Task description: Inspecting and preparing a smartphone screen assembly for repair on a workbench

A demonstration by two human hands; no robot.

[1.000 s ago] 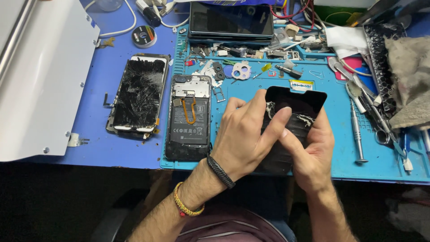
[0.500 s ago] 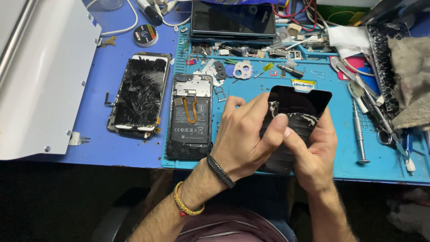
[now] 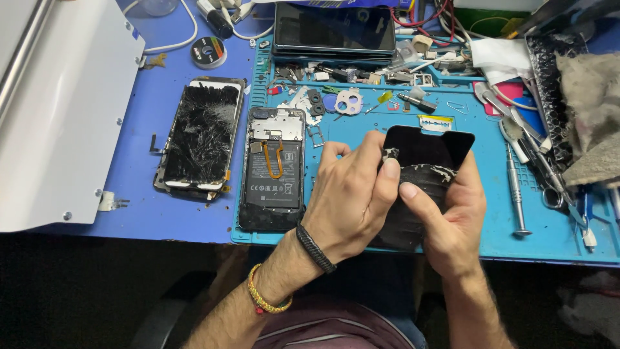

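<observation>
My left hand (image 3: 352, 194) had its fingers curled down over the dark phone panel (image 3: 423, 168), the forefinger and thumb pinched at a ragged strip of pale adhesive residue (image 3: 429, 171) that ran across the panel's face. My right hand (image 3: 455, 216) cupped the panel from beneath and behind, its fingers wrapped up the right edge and its thumb pressed flat on the front, just below the residue and nearly touching my left forefinger. So both hands were closed on that one panel, which stood tilted above the near edge of the teal work mat (image 3: 478, 161), its top corners free and its lower part hidden by my hands. A black wristband (image 3: 315, 249) and a woven yellow-and-red bracelet (image 3: 268, 298) sat on my left forearm. Just left of my left hand lay an opened phone body (image 3: 272, 169) with its battery and an orange flex cable showing, and beyond that, on the blue table (image 3: 161, 64), a phone with a shattered screen (image 3: 201, 134). To the right of the panel a slim screwdriver (image 3: 515, 187) lay on the mat, with tweezers and other tools crowded past it. Small screws, camera rings and loose parts were scattered along the mat's far trays, below a dark tablet (image 3: 332, 29).
</observation>
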